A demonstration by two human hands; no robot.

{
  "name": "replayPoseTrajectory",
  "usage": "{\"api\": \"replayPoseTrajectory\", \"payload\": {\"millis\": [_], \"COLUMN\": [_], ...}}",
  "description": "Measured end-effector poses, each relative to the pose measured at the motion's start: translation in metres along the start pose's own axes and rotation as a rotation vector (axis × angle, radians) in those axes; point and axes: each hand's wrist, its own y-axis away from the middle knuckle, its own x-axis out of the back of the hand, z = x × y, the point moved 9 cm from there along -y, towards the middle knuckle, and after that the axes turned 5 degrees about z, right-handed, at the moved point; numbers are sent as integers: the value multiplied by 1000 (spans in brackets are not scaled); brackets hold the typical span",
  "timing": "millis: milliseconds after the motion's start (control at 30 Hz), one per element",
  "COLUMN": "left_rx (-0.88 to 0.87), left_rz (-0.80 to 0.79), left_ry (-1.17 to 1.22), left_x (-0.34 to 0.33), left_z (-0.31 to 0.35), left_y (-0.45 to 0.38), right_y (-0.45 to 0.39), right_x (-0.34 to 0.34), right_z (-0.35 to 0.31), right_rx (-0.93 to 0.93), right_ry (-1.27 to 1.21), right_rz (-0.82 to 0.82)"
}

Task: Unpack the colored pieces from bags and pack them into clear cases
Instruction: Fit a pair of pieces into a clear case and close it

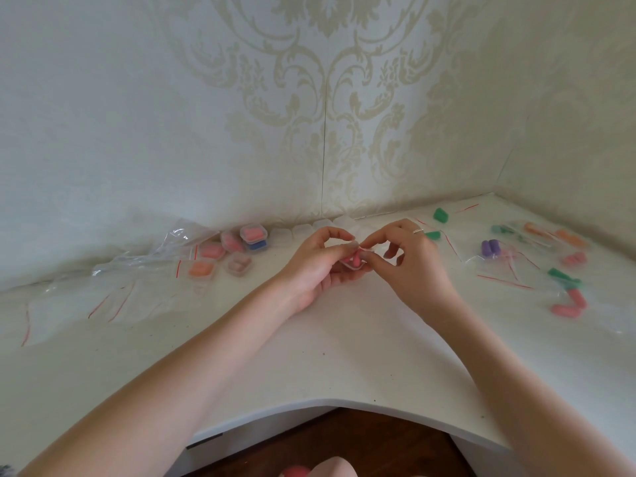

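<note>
Pink pieces [354, 260], count unclear, inside one small bag [359, 258] pinched between left grip [321, 266] and right grip [413, 259] above surface [344, 356]. Six filled cases [237, 251] left; two green pieces [439, 215] right.

- One head-worn view looks forward and down from above the near edge of the table [344, 356].
- It faces the papered wall [206, 115] behind the table.
- It sits close, both forearms reaching out from beneath it.
</note>
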Motion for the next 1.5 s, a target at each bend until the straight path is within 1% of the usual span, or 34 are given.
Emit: {"api": "replayPoseTrajectory", "payload": {"millis": [133, 233, 300, 367, 433, 500, 600, 667, 733, 867, 900, 967, 1100, 1167, 1200, 1233, 1300, 1333, 1433, 1500], "left_rx": [14, 38, 104, 173, 195, 186, 98, 65, 54, 0, -30, -130, -391, -437, -419, -372, -280, -264, -304, -352], "left_rz": [-3, -9, 17, 33, 24, 18, -14, -19, -30, -36, -27, 18, 231, 345, 402, 454, 510, 520, 484, 480], "left_ry": [66, 80, 129, 210, 264, 273, 158, 109, 105, 100, 78, -48, -527, -749, -817, -847, -779, -744, -688, -715], "left_x": [1, -1, 1, 3, 3, 2, 0, 2, 2, 0, 1, 8, 44, 66, 79, 93, 115, 123, 131, 132], "left_z": [1, 1, -3, -6, -7, -6, -2, -1, -1, 6, 9, 18, 56, 77, 85, 89, 90, 89, 84, 82], "left_y": [0, 0, -1, 0, 1, 1, 0, 0, 0, 0, 0, 1, 9, 16, 20, 25, 37, 42, 49, 49], "right_y": [0, 0, 1, 3, 3, 3, 5, 5, 3, -2, -3, -4, -4, -4, -4, -4, -4, -5, -4, -4], "right_x": [4, 5, 2, 0, 2, 3, -3, -4, 0, 16, 19, 22, 22, 22, 21, 21, 20, 19, 18, 17], "right_z": [4, 6, 6, 2, -2, -5, -6, -5, -2, 6, 9, 15, 24, 27, 27, 28, 29, 29, 26, 25], "right_rx": [-42, -116, -138, -122, -107, -108, -114, -123, -145, -177, -189, -207, -239, -247, -247, -245, -242, -237, -208, -194], "right_ry": [-45, -145, -206, -224, -263, -320, -363, -389, -410, -423, -419, -394, -337, -317, -310, -304, -288, -282, -260, -229], "right_rz": [38, 15, -14, -18, -8, -14, -72, -77, -35, 115, 143, 182, 200, 200, 196, 192, 189, 190, 178, 161]}}
